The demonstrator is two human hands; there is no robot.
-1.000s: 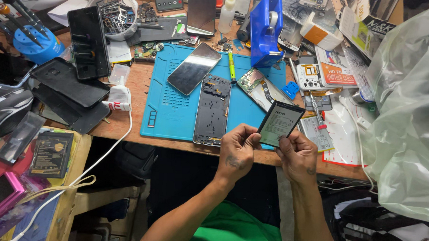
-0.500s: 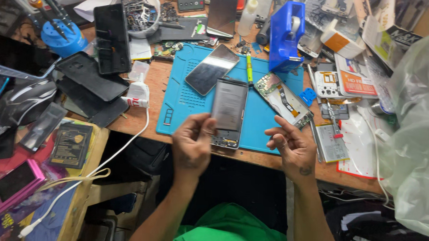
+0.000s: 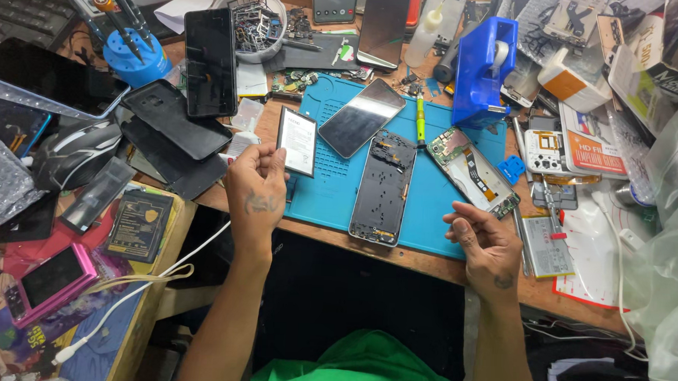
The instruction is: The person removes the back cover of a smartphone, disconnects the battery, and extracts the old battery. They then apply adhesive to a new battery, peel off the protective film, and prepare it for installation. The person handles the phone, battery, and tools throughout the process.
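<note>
Nearest, my left hand (image 3: 258,182) pinched a flat white-faced rectangular phone battery (image 3: 297,141) by its lower edge, tilted up off the surface, label toward me as if for reading. My right hand (image 3: 481,239) hovered empty, fingers loosely curled, over the front edge of the blue silicone work mat (image 3: 428,209). Between them on the mat lay a stripped black phone frame (image 3: 384,186), open side up, its cavity bare. Farther back, a clear round plastic bowl (image 3: 251,13) held a heap of small metal parts.
</note>
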